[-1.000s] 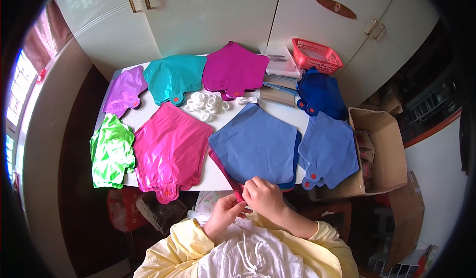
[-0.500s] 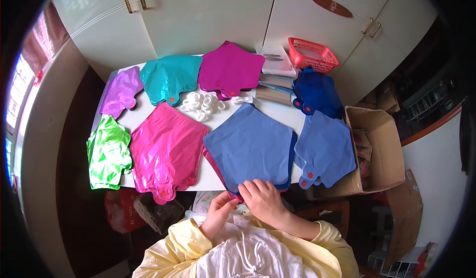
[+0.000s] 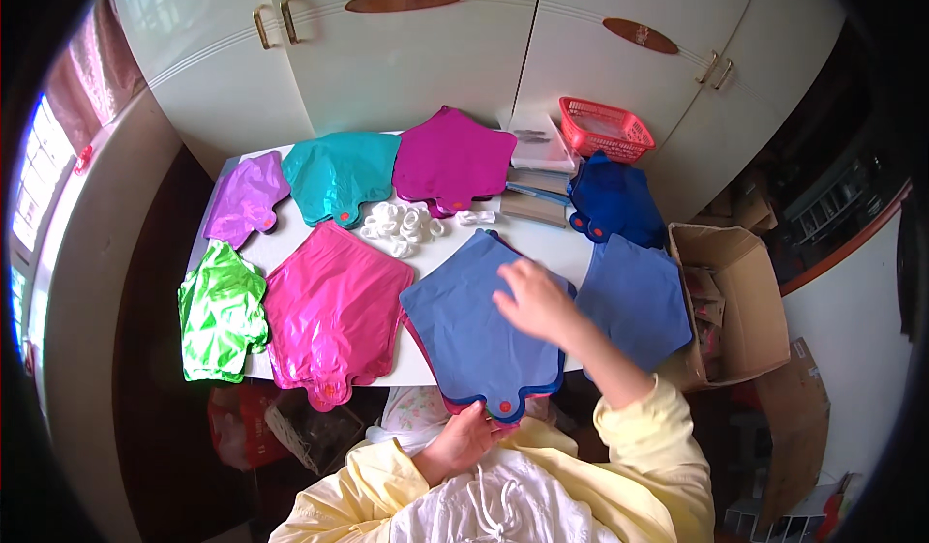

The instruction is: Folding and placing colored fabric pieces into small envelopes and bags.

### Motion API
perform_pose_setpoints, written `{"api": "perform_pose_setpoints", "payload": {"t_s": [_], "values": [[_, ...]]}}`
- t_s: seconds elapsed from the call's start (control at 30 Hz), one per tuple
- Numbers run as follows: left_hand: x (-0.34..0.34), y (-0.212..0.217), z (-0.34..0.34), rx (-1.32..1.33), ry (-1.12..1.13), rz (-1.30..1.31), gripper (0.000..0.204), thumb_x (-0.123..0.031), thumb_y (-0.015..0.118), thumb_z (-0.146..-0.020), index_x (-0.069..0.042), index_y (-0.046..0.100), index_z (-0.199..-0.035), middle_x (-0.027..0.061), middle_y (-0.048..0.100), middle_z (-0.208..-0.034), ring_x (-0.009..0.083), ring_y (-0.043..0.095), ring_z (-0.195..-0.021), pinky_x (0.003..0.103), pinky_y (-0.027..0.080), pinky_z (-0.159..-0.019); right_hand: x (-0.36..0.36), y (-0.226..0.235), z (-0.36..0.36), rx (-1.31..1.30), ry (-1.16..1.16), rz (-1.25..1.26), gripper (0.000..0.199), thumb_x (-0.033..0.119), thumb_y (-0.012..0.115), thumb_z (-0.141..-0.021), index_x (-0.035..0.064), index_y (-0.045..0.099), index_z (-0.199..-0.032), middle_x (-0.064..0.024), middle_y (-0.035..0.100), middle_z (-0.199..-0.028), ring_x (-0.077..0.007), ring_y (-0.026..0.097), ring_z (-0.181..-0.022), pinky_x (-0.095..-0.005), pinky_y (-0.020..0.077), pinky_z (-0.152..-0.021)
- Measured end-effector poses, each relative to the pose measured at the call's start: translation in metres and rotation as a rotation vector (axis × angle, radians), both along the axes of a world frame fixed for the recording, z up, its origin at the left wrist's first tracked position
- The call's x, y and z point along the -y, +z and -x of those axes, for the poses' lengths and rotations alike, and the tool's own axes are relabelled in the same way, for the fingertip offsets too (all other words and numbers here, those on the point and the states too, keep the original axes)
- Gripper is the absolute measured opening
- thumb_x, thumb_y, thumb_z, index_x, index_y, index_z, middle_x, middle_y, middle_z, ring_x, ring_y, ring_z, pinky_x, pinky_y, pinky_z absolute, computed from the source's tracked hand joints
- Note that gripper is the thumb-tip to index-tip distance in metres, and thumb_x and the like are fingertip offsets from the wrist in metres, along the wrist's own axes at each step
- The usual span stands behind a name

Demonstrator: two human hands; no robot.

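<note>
The left hand [image 3: 464, 438] was closed at the near end of the blue pentagonal stack [image 3: 460, 320], thumb by the red-dotted tab [image 3: 504, 395], fingers seemingly underneath. That pinch probably had to stay firm yet gentle, since thin sheets would crease or slide if tugged. The stack lay at the worktop's [image 3: 413, 361] front edge, its tab end overhanging; darker blue and reddish layers peeped out along its sides, so squaring tabs and corners looked worthwhile. Over the upper sheet the right hand [image 3: 534, 301] was loosely half-open, nothing visible in it; whether it touched could not be told. A flat, light palm would best avoid wrinkles, kept clear of the neighbouring blue pile [image 3: 634, 296]. Beyond lay white rings [image 3: 399, 228].
</note>
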State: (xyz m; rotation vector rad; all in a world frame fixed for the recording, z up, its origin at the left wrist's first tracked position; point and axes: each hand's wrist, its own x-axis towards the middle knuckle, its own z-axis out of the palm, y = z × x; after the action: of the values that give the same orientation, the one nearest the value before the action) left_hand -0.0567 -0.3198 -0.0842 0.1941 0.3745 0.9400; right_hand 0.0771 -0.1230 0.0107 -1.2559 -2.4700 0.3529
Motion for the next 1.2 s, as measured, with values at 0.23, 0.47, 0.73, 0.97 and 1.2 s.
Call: {"api": "perform_pose_setpoints", "payload": {"t_s": [0.23, 0.47, 0.73, 0.97, 1.2], "values": [[-0.016, 0.025, -0.010, -0.146, -0.069, 0.217, 0.041, -0.029, 0.049, -0.093, 0.001, 0.052, -0.121, 0.0143, 0.057, -0.123, 0.0257, 0.052, -0.118, 0.037, 0.041, -0.098, -0.055, -0.031, -0.004, 0.161, -0.085, -0.022, 0.036, 0.025, 0.063, -0.080, -0.0001, 0.053, -0.104, -0.0189, 0.050, -0.111, -0.0349, 0.050, -0.105, -0.0453, 0.0452, -0.088], [-0.020, 0.025, -0.009, -0.010, -0.039, 0.259, 0.049, -0.025, 0.053, -0.087, 0.009, 0.043, -0.122, 0.0235, 0.056, -0.119, 0.0289, 0.056, -0.109, 0.037, 0.046, -0.092, -0.044, -0.026, -0.001, 0.198, -0.137, -0.016, 0.037, 0.026, 0.064, -0.080, 0.0003, 0.053, -0.104, -0.0199, 0.051, -0.109, -0.0354, 0.051, -0.103, -0.0442, 0.0452, -0.088], [-0.026, 0.019, -0.006, 0.104, 0.068, 0.534, 0.033, -0.018, 0.057, -0.088, 0.005, 0.046, -0.110, 0.0189, 0.055, -0.102, 0.0259, 0.057, -0.085, 0.038, 0.049, -0.080, -0.062, -0.023, -0.006, -0.027, -0.101, 0.355, 0.039, 0.027, 0.060, -0.084, 0.0009, 0.052, -0.111, -0.0195, 0.052, -0.114, -0.0322, 0.051, -0.111, -0.0391, 0.0432, -0.093], [-0.021, 0.016, -0.007, -0.251, 0.124, 0.314, 0.008, -0.008, 0.049, -0.094, -0.002, 0.050, -0.098, 0.0110, 0.053, -0.084, 0.0175, 0.050, -0.070, 0.032, 0.045, -0.068, -0.077, -0.024, 0.010, -0.221, -0.083, 0.499, 0.046, 0.029, 0.061, -0.084, -0.0011, 0.051, -0.117, -0.0190, 0.052, -0.121, -0.0284, 0.056, -0.107, -0.0353, 0.0449, -0.091], [-0.015, -0.005, 0.001, -0.613, 0.093, -0.109, 0.011, -0.009, 0.045, -0.095, -0.004, 0.053, -0.101, 0.0076, 0.058, -0.083, 0.0154, 0.048, -0.065, 0.028, 0.039, -0.061, -0.103, -0.029, 0.028, -0.328, 0.026, 0.865, 0.052, 0.041, 0.059, -0.089, -0.0021, 0.054, -0.116, -0.0111, 0.061, -0.099, -0.0158, 0.056, -0.094, -0.0298, 0.0449, -0.082]]}}
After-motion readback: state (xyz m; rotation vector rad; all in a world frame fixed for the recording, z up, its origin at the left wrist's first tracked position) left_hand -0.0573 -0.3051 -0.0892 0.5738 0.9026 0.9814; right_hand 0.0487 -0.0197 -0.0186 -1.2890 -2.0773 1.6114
